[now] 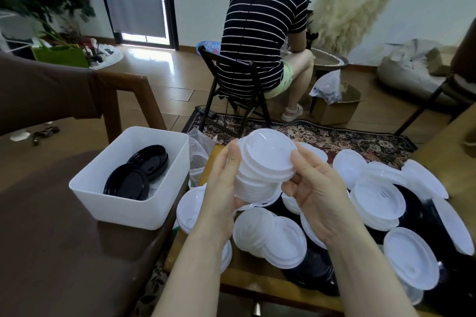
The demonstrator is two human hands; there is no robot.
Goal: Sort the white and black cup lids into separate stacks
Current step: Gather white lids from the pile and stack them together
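A person in a black-and-white striped shirt (260, 31) sits on a dark folding chair (233, 100) at upper centre, back turned. A patterned rug (334, 136) spreads below the chair, an open cardboard box (337, 108) just right of it. Pampas grass (347, 13) stands upper right; a wooden chair (128, 100) sits at left.

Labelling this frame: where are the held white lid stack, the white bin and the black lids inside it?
white lid stack (266, 162), head view, top lid's face.
white bin (123, 210), head view, front wall.
black lids (127, 184), head view, nearer lid's top.
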